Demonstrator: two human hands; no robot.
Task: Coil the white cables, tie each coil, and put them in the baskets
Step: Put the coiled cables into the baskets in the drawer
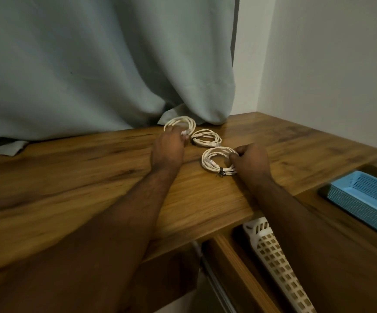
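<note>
Landmark: the middle coil (206,138), everything below is placed off that one.

Left hand (169,147): just left of the middle coil, fingers curled onto the near edge of the far coil (179,124). Looks like it's pinching the strands so the loops don't spring open, though the fingertips are hidden, so only fairly sure.

Right hand (252,162): nearer than the middle coil and to its right, fingers clamped on the right side of the near coil (218,161).

Ties: the near coil has a dark tie (222,172) on its near edge. The middle one shows a dark bit on its left, probably a tie too. Can't tell for the far coil.

Table (92,177): all three coils are on it, bunched by the curtain (106,64).

Baskets: blue basket (363,199) well right of the middle coil, white basket (275,256) way nearer and lower, under the table edge. No coils visible in either.

Guess at the step: grabbing one coil per hand to carry over, two at once saves a trip.
</note>
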